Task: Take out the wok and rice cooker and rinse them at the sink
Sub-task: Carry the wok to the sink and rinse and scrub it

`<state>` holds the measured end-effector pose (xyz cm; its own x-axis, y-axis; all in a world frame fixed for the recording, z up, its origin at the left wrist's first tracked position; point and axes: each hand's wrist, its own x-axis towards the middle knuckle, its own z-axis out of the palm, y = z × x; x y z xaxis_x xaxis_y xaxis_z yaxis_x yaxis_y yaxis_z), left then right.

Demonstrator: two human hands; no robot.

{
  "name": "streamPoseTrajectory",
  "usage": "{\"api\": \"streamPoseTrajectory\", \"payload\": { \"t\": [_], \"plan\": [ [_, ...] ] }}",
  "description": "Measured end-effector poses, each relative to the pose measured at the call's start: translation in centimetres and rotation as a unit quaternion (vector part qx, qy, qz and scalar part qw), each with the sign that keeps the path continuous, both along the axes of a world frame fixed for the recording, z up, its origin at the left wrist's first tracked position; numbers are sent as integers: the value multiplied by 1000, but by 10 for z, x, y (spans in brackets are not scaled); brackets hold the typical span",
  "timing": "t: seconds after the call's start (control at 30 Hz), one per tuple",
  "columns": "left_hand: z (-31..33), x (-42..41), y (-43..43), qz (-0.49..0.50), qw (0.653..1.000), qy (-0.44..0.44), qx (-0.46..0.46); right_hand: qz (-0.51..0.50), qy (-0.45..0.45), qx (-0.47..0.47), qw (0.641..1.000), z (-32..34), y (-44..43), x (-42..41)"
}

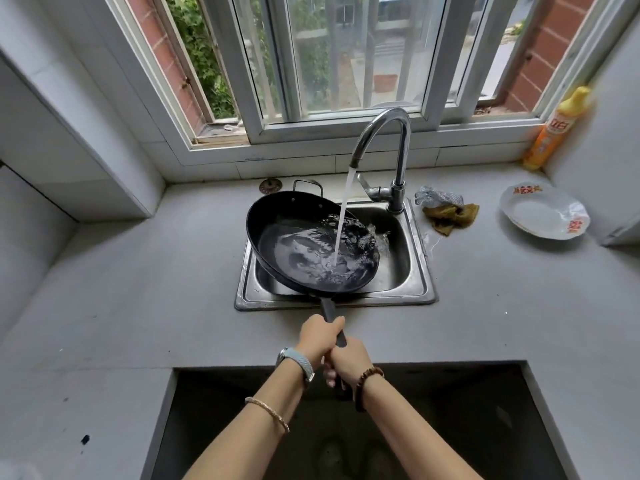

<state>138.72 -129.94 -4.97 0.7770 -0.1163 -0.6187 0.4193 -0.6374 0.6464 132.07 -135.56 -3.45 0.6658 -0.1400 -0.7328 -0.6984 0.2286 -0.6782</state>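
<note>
Grey countertop (138, 306), inset steel sink (426, 271), white plate (533, 216), yellow bottle (554, 133), olive cloth (450, 216)

Both hands grip the long handle (329, 310) of a black wok (294, 237) held tilted over a steel sink (419, 271), the left hand (320, 336) ahead of the right hand (349, 362). A stream of water (343, 216) from the curved faucet (382, 129) strikes the pan and appears to spill over its right rim. A cloth (450, 216), a plate (543, 216) and a yellow bottle (557, 129) sit on the counter (138, 306) to the right of the sink.
</note>
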Motion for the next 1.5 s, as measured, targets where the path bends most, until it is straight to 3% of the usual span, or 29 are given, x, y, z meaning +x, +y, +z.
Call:
{"api": "streamPoseTrajectory", "payload": {
  "t": [0.37,0.9,1.13,1.5],
  "plan": [
    [27,24,29,25,996,-33,73,-105,-38,131,985,25,43,20],
    [66,27,80,-16,962,-130,238,-99,-73,298,946,48,89,22],
    [87,24,95,-13,950,-187,251,-84,-99,372,919,55,102,23],
    [110,18,103,14,957,-175,231,-80,-111,471,871,71,115,19]
  ]
}}
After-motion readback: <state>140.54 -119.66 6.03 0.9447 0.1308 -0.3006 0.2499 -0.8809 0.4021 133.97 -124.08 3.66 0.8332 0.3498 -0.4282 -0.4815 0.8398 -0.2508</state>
